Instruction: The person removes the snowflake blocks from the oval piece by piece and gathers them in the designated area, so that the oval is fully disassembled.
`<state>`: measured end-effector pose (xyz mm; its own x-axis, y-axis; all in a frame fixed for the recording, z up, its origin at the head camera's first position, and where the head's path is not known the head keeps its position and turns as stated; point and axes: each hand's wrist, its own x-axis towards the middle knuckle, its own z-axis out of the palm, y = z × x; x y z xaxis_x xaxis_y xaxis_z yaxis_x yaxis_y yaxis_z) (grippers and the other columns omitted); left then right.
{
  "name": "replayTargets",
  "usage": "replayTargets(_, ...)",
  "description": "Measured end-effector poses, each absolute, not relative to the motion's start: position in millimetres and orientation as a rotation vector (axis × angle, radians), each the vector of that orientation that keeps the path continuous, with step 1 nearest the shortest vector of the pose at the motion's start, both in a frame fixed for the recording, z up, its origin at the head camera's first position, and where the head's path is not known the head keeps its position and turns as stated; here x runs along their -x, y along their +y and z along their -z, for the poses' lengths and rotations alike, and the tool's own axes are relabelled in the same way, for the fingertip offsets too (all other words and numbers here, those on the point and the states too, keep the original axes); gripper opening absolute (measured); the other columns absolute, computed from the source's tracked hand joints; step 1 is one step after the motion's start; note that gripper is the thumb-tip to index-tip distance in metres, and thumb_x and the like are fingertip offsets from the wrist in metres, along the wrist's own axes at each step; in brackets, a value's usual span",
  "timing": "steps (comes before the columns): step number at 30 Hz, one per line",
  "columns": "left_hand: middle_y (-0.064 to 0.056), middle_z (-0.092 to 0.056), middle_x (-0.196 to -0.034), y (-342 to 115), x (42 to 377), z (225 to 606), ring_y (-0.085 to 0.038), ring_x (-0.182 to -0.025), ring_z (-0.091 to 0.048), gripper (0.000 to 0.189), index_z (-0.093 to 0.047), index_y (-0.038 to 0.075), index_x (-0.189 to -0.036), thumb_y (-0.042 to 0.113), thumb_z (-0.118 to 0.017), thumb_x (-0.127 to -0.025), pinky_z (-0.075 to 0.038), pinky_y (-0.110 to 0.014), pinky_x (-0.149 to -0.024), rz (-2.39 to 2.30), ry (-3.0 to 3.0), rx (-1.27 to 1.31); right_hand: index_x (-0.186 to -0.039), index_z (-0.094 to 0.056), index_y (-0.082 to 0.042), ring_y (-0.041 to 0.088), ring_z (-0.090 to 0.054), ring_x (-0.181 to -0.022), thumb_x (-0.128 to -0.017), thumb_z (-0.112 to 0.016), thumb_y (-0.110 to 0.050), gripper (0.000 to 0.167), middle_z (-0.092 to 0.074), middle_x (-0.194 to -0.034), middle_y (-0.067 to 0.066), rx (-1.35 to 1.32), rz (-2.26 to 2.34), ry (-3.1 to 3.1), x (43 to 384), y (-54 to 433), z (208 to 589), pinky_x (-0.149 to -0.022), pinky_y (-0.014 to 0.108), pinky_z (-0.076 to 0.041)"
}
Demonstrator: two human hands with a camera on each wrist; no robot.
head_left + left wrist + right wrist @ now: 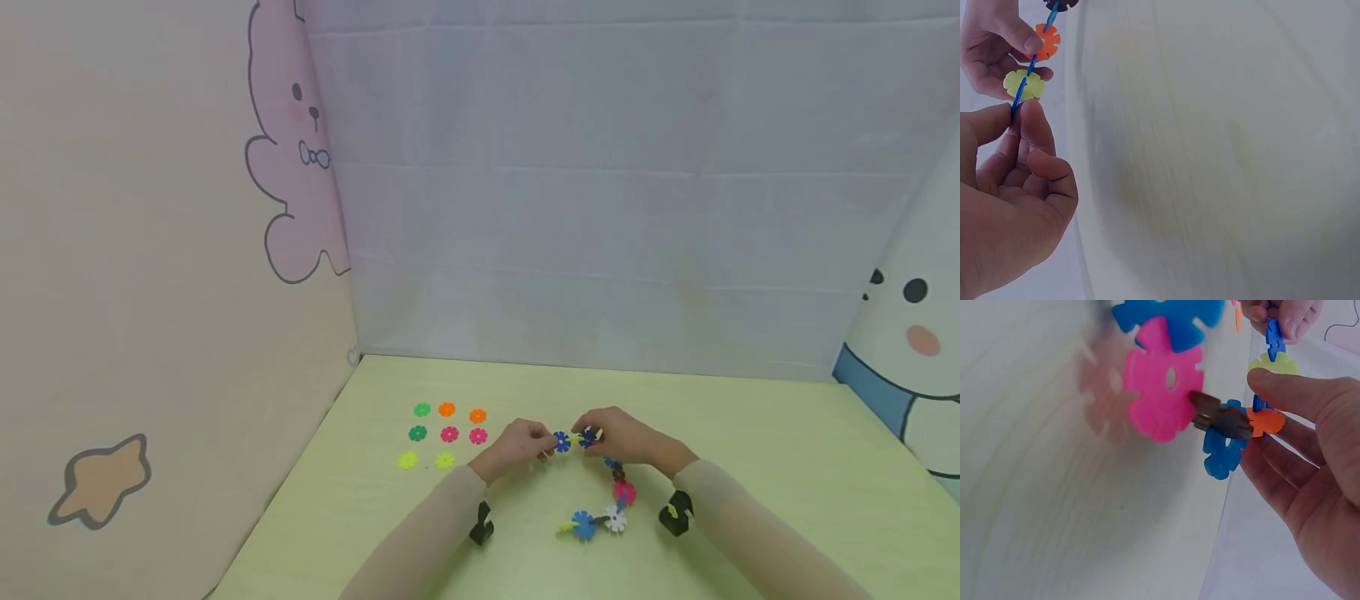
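Observation:
A curved chain of slotted plastic snowflake discs links both hands. Between thumb and fingers, my left hand (pixel 520 442) pinches the dark blue disc (pixel 561 442) at the chain's upper end. A yellow-green disc (pixel 1030 86) is slotted into it. My right hand (pixel 621 435) grips the chain farther along, thumb and fingers about the orange disc (pixel 1267 422) and a dark blue one. From there hang a brown disc (pixel 1229 420), a blue disc (pixel 1222 459) and a pink disc (pixel 625 492). The chain curves on through a white disc (pixel 615 520) and a blue disc (pixel 583 525) to a yellow-green end.
Left of the hands, loose discs lie flat in rows: green (pixel 422 410), orange (pixel 447 409), pink (pixel 449 434) and yellow (pixel 408 460) among them. Black devices (pixel 677 512) hang at both wrists. A pale curtain (pixel 600 208) stands behind the table (pixel 337 508).

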<state>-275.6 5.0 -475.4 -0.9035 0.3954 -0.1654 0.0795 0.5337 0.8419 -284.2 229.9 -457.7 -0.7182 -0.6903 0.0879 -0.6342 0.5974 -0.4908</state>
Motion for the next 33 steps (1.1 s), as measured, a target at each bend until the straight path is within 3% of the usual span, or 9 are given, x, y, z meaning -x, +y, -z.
replayTargets(23,0.001,-0.066,-0.078,13.1,281.0,482.9,-0.011,-0.07,-0.062,0.018,-0.068,0.004,-0.095,0.021,-0.064,-0.09,-0.047,-0.025,-0.066,-1.454,2.344,-0.358,-0.101,-0.067,-0.008,0.013,-0.063,-0.084,-0.083,-0.071,-0.004,0.018,-0.066,-0.097,0.0,1.218,0.765,2.697,287.0,229.0,461.4,-0.071,0.028,-0.052)
replayTargets(33,0.001,-0.067,-0.08,15.0,280.7,480.3,-0.011,-0.071,-0.062,0.02,-0.068,0.003,-0.097,0.021,-0.064,-0.09,-0.046,-0.024,-0.066,-1.478,2.321,-0.344,-0.101,-0.066,-0.006,0.018,-0.063,-0.087,-0.08,-0.071,0.001,0.023,-0.064,-0.099,0.004,1.188,0.784,2.683,284.5,226.9,457.2,-0.072,0.029,-0.053)
